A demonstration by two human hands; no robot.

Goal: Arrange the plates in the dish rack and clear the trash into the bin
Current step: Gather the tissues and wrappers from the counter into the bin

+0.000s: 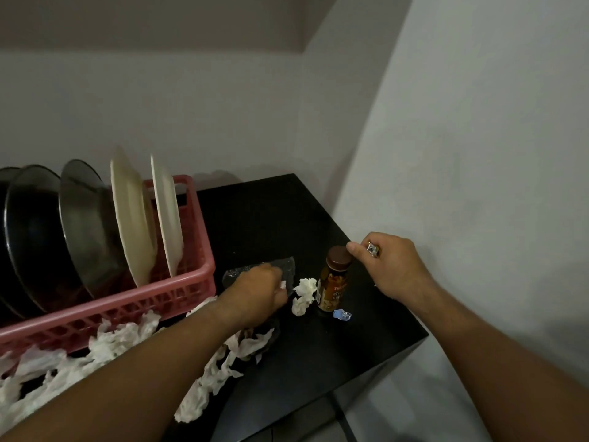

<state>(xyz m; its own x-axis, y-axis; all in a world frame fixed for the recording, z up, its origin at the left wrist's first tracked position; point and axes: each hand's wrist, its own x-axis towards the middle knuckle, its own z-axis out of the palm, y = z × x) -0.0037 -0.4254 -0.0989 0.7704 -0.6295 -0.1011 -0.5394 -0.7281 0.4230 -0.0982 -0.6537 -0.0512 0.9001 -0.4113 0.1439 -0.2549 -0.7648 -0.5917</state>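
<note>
Head view: left hand (255, 291) pinches a tissue scrap (282, 284) just left of the bottle (334, 282). Right hand (393, 266) clutches a foil wrapper (372, 249), thumb touching the bottle's cap. Crumpled tissues (121, 339) lie beside the dish rack (178, 295).

My feed is dim and slightly grainy. The right wall (478, 154) is the brightest area. The back wall (191, 106) reads flat grey, with a soft shadow just above the far edge of the table (271, 212). The black top swallows detail. The cream plates (132, 218) are smeared by blur. Straight wall lines bow toward the frame edges.
</note>
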